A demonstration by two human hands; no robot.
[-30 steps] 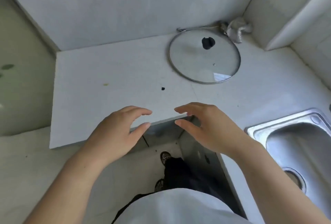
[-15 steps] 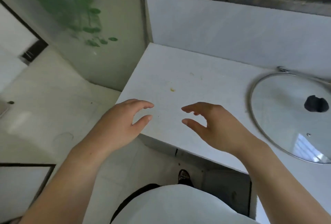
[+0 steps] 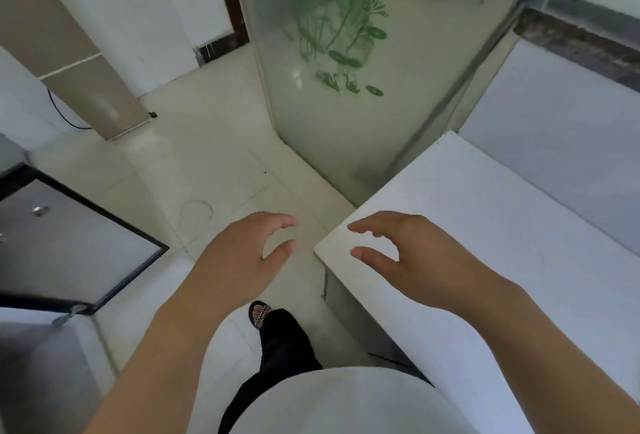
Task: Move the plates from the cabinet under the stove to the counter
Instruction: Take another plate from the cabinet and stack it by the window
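Observation:
No plates and no stove cabinet show in this view. My left hand hovers over the pale floor tiles, fingers curved and apart, holding nothing. My right hand floats above the near left corner of the white counter, also curled and empty. The two hands are about a hand's width apart.
A frosted glass panel with green plant print stands beyond the counter's end. A dark-framed grey surface with a metal knob lies at the left. A beige upright appliance stands at the far left. My sandalled foot is on the floor.
The view has swung left, away from the counter, the glass lid and the sink, toward the floor and the glass panel. Both hands kept the same curled, empty pose.

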